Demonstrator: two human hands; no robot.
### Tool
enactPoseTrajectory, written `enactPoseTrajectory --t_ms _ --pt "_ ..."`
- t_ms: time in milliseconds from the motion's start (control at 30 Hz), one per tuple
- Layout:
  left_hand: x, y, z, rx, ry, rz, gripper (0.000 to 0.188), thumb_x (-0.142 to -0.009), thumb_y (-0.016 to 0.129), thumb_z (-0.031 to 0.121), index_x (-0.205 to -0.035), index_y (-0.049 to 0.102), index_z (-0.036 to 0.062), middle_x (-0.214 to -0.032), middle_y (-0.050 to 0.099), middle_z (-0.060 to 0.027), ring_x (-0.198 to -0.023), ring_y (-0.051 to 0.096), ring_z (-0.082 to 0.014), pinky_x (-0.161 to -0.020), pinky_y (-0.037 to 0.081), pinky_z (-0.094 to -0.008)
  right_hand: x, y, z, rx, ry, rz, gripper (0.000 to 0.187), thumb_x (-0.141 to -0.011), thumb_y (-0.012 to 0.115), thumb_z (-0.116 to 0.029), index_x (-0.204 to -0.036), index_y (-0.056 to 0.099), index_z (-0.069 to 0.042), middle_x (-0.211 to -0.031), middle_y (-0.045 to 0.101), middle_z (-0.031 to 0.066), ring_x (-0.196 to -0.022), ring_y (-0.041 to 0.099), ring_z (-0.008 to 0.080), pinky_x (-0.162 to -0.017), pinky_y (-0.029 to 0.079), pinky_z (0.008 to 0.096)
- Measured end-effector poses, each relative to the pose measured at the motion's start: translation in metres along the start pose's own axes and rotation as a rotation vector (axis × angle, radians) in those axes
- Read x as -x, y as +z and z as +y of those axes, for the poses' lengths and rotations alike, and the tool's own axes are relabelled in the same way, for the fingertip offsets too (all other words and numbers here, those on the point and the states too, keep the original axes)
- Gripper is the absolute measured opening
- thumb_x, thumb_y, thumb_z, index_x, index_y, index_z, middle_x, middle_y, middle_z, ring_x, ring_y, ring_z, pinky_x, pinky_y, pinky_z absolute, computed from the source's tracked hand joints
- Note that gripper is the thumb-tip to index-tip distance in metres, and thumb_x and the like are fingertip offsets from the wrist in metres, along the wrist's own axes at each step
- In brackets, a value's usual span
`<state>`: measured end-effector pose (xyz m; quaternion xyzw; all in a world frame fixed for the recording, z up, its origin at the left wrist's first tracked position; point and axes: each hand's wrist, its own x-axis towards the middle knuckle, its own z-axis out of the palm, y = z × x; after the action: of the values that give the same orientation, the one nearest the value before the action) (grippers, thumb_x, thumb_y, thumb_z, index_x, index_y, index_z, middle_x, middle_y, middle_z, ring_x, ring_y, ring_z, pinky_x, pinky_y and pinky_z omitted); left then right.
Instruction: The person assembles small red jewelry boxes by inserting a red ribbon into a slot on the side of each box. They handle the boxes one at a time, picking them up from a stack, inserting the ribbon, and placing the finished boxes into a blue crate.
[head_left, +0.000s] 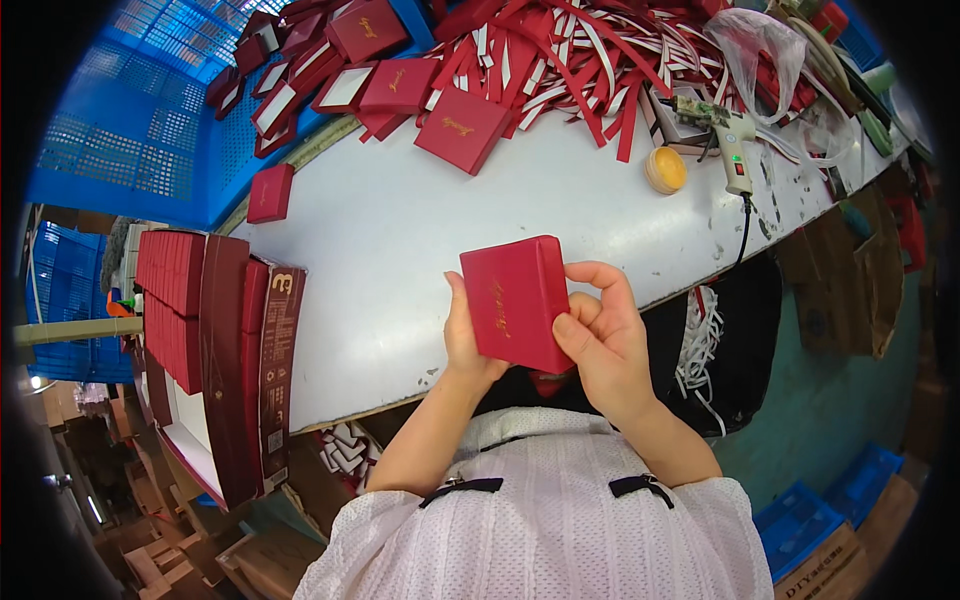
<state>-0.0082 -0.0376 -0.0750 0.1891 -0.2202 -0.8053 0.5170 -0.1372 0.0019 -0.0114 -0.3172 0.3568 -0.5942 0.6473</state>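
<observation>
Between my two hands I hold a square red gift box (512, 305) with gold script on its face, tilted up over the table's near edge. My left hand (466, 335) grips its left side, the thumb along the edge and the other fingers hidden behind it. On the right side, my right hand (606, 335) pinches the box's edge between thumb and fingers. Beyond it on the white table (360, 250) lies a similar red box (463, 130). A small red box (270, 193) stands at the table's left edge.
Red and white strips (560, 70) heap along the back. A glue gun (735, 150) with a black cord lies beside a round yellow tub (665, 170). A blue crate (130, 130) holds more red boxes at back left. A carton (225, 350) packed with red boxes stands at left.
</observation>
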Motion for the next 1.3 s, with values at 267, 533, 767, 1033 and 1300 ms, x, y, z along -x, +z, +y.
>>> enactPoseTrajectory --t_ms 267,533,767,1033,1300 --pt "-0.004 0.008 0.027 -1.162 0.136 0.007 0.053 -0.062 0.07 0.024 -0.099 0.041 0.0018 -0.086 0.052 -0.0071 -0.081 0.05 -0.0122 -0.072 0.039 -0.0252 -0.026 -0.015 0.034 0.298 0.048 -0.042 0.009 -0.083 0.042 -0.007 -0.091 0.043 -0.003 -0.062 0.049 0.0009 -0.055 0.043 0.0049 -0.05 0.035 0.0192" --pt "0.015 -0.007 0.055 -1.131 -0.017 -0.144 0.02 -0.068 0.065 0.013 -0.08 0.051 0.0048 -0.084 0.053 -0.0062 -0.08 0.049 -0.0128 -0.072 0.039 -0.0262 -0.126 -0.073 0.01 1.558 -0.623 0.066 0.039 -0.069 0.051 -0.002 -0.108 0.048 -0.006 -0.105 0.046 0.0209 -0.094 0.044 0.0351 -0.082 0.035 0.0396" --pt "0.098 0.004 0.137 -0.902 0.423 -0.122 0.004 -0.079 0.049 0.007 -0.081 0.049 0.0041 -0.086 0.054 -0.0087 -0.089 0.05 -0.0238 -0.082 0.036 -0.0353 -0.179 -0.098 0.005 1.921 -0.522 0.045 0.035 -0.069 0.049 0.0 -0.104 0.047 -0.001 -0.101 0.047 0.0202 -0.093 0.044 0.0351 -0.079 0.037 0.0391" --pt "0.171 -0.065 0.421 -0.904 1.269 0.826 0.021 -0.087 0.038 0.022 -0.092 0.047 0.0027 -0.092 0.054 -0.0079 -0.083 0.052 -0.0149 -0.075 0.04 -0.028 -0.133 -0.038 -0.009 1.465 -0.695 -0.299 0.022 -0.066 0.048 0.006 -0.087 0.054 0.001 -0.085 0.051 0.0162 -0.074 0.049 0.0306 -0.065 0.04 0.0346" --pt "0.131 -0.181 0.449 -1.112 0.632 1.133 0.022 -0.084 0.04 0.024 -0.08 0.053 0.0062 -0.07 0.052 -0.0009 -0.059 0.047 -0.0102 -0.052 0.037 -0.024 -0.041 0.01 -0.051 1.365 -1.018 -0.191 0.016 -0.059 0.056 0.006 -0.073 0.051 0.001 -0.071 0.05 0.0133 -0.065 0.048 0.0238 -0.057 0.038 0.0306"
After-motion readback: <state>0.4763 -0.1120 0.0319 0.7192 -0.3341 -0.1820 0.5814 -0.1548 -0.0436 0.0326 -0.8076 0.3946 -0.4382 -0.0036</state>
